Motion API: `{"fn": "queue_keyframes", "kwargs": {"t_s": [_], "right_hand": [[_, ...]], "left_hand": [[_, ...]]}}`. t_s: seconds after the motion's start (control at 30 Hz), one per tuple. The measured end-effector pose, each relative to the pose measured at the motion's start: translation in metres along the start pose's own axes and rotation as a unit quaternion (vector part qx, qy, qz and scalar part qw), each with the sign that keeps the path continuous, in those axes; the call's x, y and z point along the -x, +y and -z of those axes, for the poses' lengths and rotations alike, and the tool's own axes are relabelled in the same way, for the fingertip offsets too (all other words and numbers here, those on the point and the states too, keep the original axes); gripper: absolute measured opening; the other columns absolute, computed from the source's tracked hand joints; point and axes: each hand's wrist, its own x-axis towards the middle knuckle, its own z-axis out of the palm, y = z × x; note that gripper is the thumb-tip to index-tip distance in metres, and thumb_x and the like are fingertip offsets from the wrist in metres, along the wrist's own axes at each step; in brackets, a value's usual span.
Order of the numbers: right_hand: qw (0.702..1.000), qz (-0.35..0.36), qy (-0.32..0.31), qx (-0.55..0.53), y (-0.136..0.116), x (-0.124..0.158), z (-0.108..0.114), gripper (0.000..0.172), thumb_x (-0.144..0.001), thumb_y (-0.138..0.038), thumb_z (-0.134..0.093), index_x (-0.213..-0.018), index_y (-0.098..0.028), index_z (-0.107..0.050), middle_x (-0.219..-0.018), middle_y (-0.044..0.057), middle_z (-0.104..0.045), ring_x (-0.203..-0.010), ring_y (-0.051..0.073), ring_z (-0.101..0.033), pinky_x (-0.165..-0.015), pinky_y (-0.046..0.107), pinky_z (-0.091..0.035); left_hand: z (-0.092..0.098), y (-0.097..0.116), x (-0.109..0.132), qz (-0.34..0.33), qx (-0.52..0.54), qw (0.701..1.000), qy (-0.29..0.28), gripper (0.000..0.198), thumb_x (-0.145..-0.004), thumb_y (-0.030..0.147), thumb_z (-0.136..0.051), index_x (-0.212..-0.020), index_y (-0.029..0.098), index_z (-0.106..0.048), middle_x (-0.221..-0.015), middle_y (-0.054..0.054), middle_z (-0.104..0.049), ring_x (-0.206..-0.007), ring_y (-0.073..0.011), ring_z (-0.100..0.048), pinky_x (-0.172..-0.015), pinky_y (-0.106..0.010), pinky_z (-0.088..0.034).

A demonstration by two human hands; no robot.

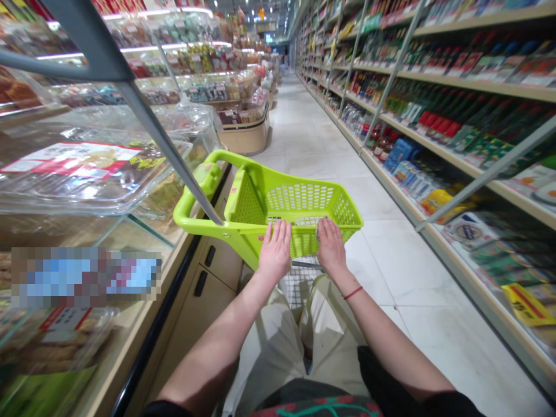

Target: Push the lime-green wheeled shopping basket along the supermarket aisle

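Note:
A lime-green shopping cart [304, 184] with perforated basket walls stands sideways in front of me. My left hand [277, 246] lies against its near side, fingers together and fingertips hooked over the rim; the thumb is hidden. Farther right on that same rim, my right hand [330, 243] has its fingers bent over the edge. A small greyish patch shows beside the right hand's fingers, too small to name. The cart's push handle [182, 213] is at the left end, away from both hands. Only part of the basket's floor shows.
A counter [174, 272] with clear plastic food packages [108, 168] runs along my left. Shelves [434, 142] of bottles and packets line the right. Grey poles [167, 147] cross the upper left. The pale tiled floor [295, 121] stretches ahead past a rounded display stand [245, 133].

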Motion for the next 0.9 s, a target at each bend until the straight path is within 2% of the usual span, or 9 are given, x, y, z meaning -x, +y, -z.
{"fn": "queue_keyframes", "kwargs": {"t_s": [0.13,0.27,0.43,0.73,0.83,0.9], "right_hand": [[0.998,0.044,-0.030,-0.028,-0.030,-0.005,-0.002,0.069,-0.081,0.000,-0.036,-0.150,-0.005,-0.034,-0.156,0.020,-0.037,-0.150,0.025,-0.022,-0.120,0.050,-0.028],[0.995,0.078,-0.060,-0.030,-0.038,-0.009,0.002,0.070,-0.081,0.001,-0.037,-0.151,-0.008,-0.035,-0.157,0.015,-0.037,-0.150,0.024,-0.024,-0.121,0.047,-0.026],[0.995,0.070,-0.065,0.006,-0.018,-0.006,0.010,0.070,-0.083,0.000,-0.037,-0.152,-0.015,-0.035,-0.157,0.011,-0.038,-0.147,0.025,-0.031,-0.120,0.053,-0.021],[0.997,0.000,-0.032,0.066,0.040,0.006,0.015,0.070,-0.081,0.000,-0.038,-0.150,-0.014,-0.038,-0.155,0.013,-0.041,-0.145,0.026,-0.034,-0.119,0.053,-0.024],[0.998,-0.029,-0.016,0.056,0.046,0.008,0.012,0.071,-0.080,0.001,-0.037,-0.150,-0.011,-0.038,-0.155,0.015,-0.040,-0.147,0.025,-0.030,-0.119,0.052,-0.026],[0.998,-0.042,-0.002,0.041,0.041,0.008,0.009,0.072,-0.079,0.001,-0.036,-0.150,-0.009,-0.037,-0.156,0.017,-0.038,-0.148,0.025,-0.026,-0.119,0.052,-0.027]], "left_hand": [[0.000,0.000,0.000,-0.001,0.003,1.000,-0.001,0.077,-0.080,0.020,-0.046,-0.152,0.001,-0.024,-0.160,-0.020,-0.028,-0.151,-0.0288,-0.019,-0.125,-0.051,-0.008],[0.001,0.000,0.000,-0.001,-0.002,1.000,-0.003,0.076,-0.080,0.020,-0.046,-0.151,0.000,-0.027,-0.160,-0.020,-0.029,-0.151,-0.0299,-0.020,-0.125,-0.050,-0.008],[0.001,0.000,0.000,-0.004,-0.003,1.000,0.005,0.076,-0.080,0.020,-0.046,-0.151,0.000,-0.026,-0.159,-0.020,-0.029,-0.151,-0.0292,-0.020,-0.125,-0.049,-0.008],[0.001,-0.002,0.000,-0.004,-0.003,1.000,-0.006,0.077,-0.080,0.019,-0.047,-0.152,-0.001,-0.025,-0.160,-0.020,-0.029,-0.151,-0.0298,-0.021,-0.126,-0.048,-0.005],[0.001,-0.001,0.000,-0.004,-0.005,1.000,-0.009,0.078,-0.080,0.020,-0.047,-0.152,0.000,-0.024,-0.160,-0.020,-0.029,-0.151,-0.0295,-0.020,-0.126,-0.048,-0.005],[0.001,-0.001,0.000,-0.004,-0.004,1.000,-0.013,0.079,-0.080,0.021,-0.047,-0.152,0.000,-0.024,-0.160,-0.020,-0.028,-0.151,-0.0294,-0.020,-0.126,-0.049,-0.006]]}}
